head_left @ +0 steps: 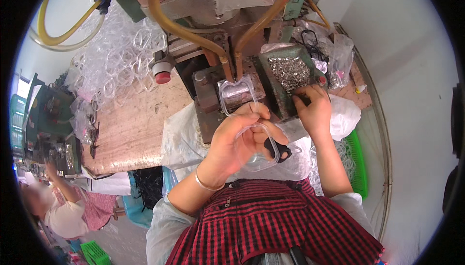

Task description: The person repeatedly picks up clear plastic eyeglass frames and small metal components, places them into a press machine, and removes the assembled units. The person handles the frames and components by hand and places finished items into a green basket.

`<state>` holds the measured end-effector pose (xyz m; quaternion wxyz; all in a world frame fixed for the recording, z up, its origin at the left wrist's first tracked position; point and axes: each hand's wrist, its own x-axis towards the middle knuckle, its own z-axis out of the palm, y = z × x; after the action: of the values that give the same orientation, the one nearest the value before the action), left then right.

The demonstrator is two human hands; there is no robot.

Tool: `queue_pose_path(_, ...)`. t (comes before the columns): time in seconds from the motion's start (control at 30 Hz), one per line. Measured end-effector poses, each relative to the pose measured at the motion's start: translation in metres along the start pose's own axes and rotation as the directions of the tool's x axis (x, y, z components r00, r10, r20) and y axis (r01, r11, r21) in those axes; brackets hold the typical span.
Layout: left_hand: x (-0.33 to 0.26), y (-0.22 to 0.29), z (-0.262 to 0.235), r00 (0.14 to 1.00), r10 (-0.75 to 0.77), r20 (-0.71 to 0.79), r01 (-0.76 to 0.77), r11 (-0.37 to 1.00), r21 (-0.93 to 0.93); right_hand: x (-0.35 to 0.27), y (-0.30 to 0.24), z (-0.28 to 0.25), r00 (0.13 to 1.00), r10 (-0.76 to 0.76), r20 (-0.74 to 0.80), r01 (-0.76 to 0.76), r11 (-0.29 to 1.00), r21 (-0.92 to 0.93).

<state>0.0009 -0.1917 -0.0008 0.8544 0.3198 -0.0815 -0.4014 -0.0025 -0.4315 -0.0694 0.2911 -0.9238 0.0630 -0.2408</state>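
we have a clear plastic loop (237, 95) seated on the press block (227, 93), a second loop (256, 144) below it. we judge this the loading step; next calls for a small metal clip. our left hand (237, 141) grips the second loop; our right hand (314, 110), fingers curled, picks at the clip tray (290, 74).

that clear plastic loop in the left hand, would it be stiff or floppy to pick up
Probably bendy: the clear loop is thin and the left hand holds it curved. Likely very light. Its glossy surface could be a bit slippery.
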Motion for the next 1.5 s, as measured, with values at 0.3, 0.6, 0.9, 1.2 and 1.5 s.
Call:
queue_pose_path(0.3, -0.064, 0.002, -0.067, 0.888, 0.446, -0.111, -0.247, 0.668, 0.702, -0.003, -0.004, 0.012, 0.993, 0.045, -0.109, -0.054, 0.996, -0.076)
queue_pose_path(0.6, -0.037, 0.145, -0.259, 0.404, 0.903, 0.148, 0.783, -0.425, 0.455, 0.024, -0.018, 0.020, 0.983, 0.167, -0.081, -0.121, 0.908, 0.401)
queue_pose_path(0.9, -0.072, 0.073, -0.204, 0.597, 0.786, -0.163, 0.572, -0.273, 0.774, -0.003, 0.019, -0.001, 0.979, -0.003, -0.204, -0.005, 0.999, -0.039)
queue_pose_path(1.2, -0.085, 0.057, -0.121, 0.177, 0.984, 0.001, -0.066, 0.010, 0.998, -0.001, -0.003, 0.007, 0.997, -0.034, -0.072, 0.029, 0.997, -0.075)
queue_pose_path(1.5, -0.049, 0.018, 0.008, 0.807, 0.219, 0.548, -0.538, -0.107, 0.836, -0.003, -0.012, 0.012, 0.997, -0.052, -0.056, 0.035, 0.961, -0.274)
